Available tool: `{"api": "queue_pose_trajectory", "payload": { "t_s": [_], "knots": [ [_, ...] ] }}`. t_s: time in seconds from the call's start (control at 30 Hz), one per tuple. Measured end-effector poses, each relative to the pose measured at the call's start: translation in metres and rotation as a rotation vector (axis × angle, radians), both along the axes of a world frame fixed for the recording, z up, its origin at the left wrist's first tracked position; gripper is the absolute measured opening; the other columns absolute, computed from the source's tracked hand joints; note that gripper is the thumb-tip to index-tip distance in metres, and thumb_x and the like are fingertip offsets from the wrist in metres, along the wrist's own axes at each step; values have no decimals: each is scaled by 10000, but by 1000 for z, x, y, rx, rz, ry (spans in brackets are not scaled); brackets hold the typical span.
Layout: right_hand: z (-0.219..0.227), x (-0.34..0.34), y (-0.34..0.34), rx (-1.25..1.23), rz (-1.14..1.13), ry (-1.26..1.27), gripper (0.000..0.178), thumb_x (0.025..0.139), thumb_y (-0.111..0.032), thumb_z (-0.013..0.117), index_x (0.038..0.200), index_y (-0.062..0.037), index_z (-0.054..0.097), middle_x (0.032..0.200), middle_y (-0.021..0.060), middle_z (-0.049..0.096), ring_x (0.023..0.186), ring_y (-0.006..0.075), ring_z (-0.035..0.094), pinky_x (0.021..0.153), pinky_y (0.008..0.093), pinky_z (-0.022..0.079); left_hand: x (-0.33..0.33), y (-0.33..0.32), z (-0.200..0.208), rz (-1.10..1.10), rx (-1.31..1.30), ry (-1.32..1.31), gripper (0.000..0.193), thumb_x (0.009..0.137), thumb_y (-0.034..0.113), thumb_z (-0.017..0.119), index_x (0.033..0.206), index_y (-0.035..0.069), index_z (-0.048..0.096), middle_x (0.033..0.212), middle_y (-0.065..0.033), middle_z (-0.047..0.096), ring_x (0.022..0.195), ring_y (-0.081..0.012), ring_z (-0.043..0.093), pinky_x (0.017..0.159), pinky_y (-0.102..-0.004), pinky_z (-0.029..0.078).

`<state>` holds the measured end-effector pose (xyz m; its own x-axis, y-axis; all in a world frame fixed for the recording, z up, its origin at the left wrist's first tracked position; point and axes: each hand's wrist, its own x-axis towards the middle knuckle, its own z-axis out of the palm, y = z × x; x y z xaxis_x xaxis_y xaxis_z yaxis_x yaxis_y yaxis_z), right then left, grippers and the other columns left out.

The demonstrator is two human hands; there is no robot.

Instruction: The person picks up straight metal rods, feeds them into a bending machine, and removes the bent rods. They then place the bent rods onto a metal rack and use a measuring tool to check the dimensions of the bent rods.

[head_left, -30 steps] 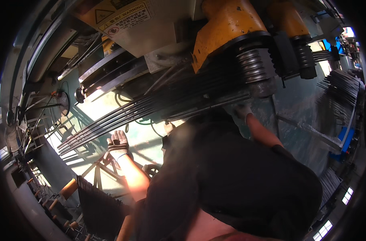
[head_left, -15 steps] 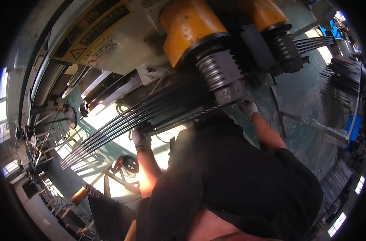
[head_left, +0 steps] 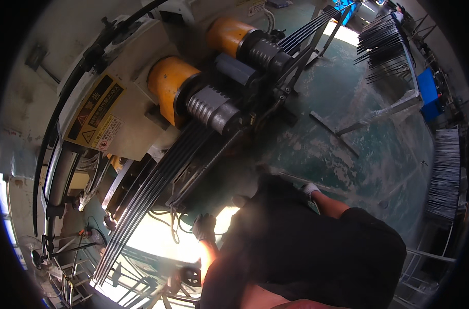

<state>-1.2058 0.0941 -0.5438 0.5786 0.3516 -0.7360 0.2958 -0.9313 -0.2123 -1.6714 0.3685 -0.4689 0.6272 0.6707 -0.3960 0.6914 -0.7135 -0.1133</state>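
Observation:
My left hand [head_left: 204, 226], in a dark glove, hangs below the machine with its fingers loosely apart and nothing visible in them. My right hand [head_left: 310, 189], in a pale glove, is beside my dark clothing; its small fingers look loose, with nothing seen in them. Both hands are apart from the machine. Several long, dark metal rods [head_left: 141, 206] run side by side under a ridged metal roller [head_left: 214, 109] on an orange housing [head_left: 171, 85]. A thinner bar [head_left: 209, 166] slants below the rods, nearer to my left hand.
A second orange housing [head_left: 229, 36] stands farther along, with rods coming out behind it. Bundles of dark rods lie on a rack [head_left: 381, 44] and in a stack [head_left: 444, 172] at the right. A metal bar [head_left: 335, 135] lies on the green floor. Cables [head_left: 173, 226] loop near my left hand.
Both hands have come away from the bar with the spring and the roller and dropped lower toward my body. The view has shifted, showing more floor at the right.

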Motion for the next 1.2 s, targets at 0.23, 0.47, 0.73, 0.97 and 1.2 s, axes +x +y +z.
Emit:
{"api": "queue_pose_trajectory", "payload": {
  "t_s": [0.23, 0.47, 0.73, 0.97, 1.2],
  "knots": [
    [62, 22, 80, 91, -24, 22, 468, 938, -445, 704, 1168, -49, 801, 1026, 167, 802, 948, 317, 769, 869, 424, 582, -75, 22, -80, 508, -433, -660, 348, 1056, 320, 491, 1121, 35, 680, 1160, -176, 700, 1127, -322, 648, 976, -499, 537],
    [94, 42, 145, 372, 64, -42, 501, 937, -421, 668, 1227, -25, 766, 1175, 255, 756, 1166, 413, 706, 1025, 454, 543, -43, 64, 33, 269, 362, -216, 169, 980, 166, 578, 1008, 74, 717, 1064, -112, 710, 1033, -264, 690, 899, -380, 569],
    [170, 36, 207, 695, -94, 55, 381, 956, -357, 717, 1121, -16, 759, 982, 171, 775, 948, 295, 744, 859, 407, 564, -75, 97, 154, 527, 435, -916, 171, 1024, 203, 579, 1057, 76, 689, 1077, -74, 694, 1077, -262, 656, 1052, -408, 499],
    [229, 49, 272, 1165, -46, 61, 358, 1019, -271, 689, 1238, 12, 707, 1028, 80, 750, 970, 179, 694, 887, 334, 550, -15, 115, 340, 552, -122, -2478, 410, 1108, 305, 503, 1371, -6, 552, 1249, -158, 692, 1166, -292, 674, 1149, -440, 485],
    [319, 32, 332, 1541, -372, 434, 374, 1042, -244, 665, 1337, -13, 682, 1194, 44, 721, 1076, 144, 640, 969, 322, 507, 33, 128, 482, 428, 254, -2144, 687, 1079, 478, 613, 1489, -62, 495, 1343, -218, 641, 1247, -330, 634, 1100, -437, 508]
  ]
}}
